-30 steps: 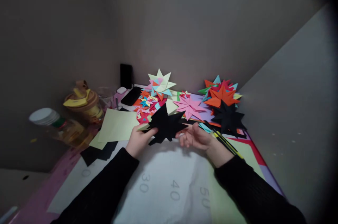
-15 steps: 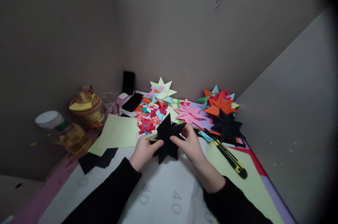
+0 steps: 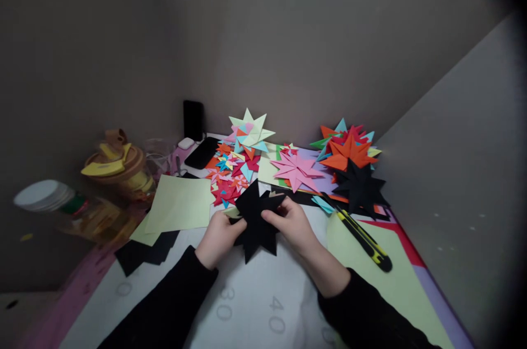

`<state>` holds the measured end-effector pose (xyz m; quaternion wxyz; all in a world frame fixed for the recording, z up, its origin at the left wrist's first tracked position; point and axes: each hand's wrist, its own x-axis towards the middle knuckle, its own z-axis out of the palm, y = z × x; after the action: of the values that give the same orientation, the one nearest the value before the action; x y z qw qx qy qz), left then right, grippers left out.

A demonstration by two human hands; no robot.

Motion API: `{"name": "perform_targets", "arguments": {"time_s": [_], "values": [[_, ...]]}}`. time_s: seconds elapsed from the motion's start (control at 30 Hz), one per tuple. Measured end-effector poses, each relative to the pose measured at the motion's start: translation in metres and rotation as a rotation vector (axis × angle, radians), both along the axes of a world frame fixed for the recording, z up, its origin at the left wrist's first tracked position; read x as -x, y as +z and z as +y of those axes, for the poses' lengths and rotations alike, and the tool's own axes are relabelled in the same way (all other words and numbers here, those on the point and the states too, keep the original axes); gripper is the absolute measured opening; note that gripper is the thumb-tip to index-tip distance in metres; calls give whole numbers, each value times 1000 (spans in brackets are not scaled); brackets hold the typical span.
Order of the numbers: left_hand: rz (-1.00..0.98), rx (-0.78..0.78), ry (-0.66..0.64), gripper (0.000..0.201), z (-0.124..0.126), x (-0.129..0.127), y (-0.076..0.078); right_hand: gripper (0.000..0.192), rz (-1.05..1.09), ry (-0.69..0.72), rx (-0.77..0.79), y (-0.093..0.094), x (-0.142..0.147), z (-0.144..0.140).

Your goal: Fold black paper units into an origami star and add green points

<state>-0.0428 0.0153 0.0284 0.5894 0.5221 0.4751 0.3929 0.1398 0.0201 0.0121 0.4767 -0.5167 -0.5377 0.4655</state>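
The big white mat [image 3: 255, 305] with numbers on it lies under both hands, and the pale yellow paper [image 3: 179, 203] lies just past the left fingers. Farther off from the fingers sit the pink star [image 3: 297, 169] and the other black star [image 3: 360, 187]. The yellow and black knife [image 3: 364, 242] lies near the right wrist, not touching it. The black paper star [image 3: 256, 220] is between the two hands, held just over the mat. The left hand [image 3: 218, 236] pinches the star's left side, with the thumb on top and the other fingers curled under. The right hand [image 3: 294, 223] pinches the top right points the same way, fingers closed tight on the paper. To do this step well, the person should likely keep the star flat, line up the edges, and press each fold slowly. Pulling hard could tear a thin point.
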Motion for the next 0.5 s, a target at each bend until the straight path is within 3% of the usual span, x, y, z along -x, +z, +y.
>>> {"name": "perform_targets", "arguments": {"time_s": [0.17, 0.5], "values": [[-36, 40, 22, 28, 4, 4, -4, 33, 133, -20, 137, 2, -11, 6], [-106, 114, 113, 28, 5, 4, 8, 38, 438, -79, 268, 7, -20, 13]]}}
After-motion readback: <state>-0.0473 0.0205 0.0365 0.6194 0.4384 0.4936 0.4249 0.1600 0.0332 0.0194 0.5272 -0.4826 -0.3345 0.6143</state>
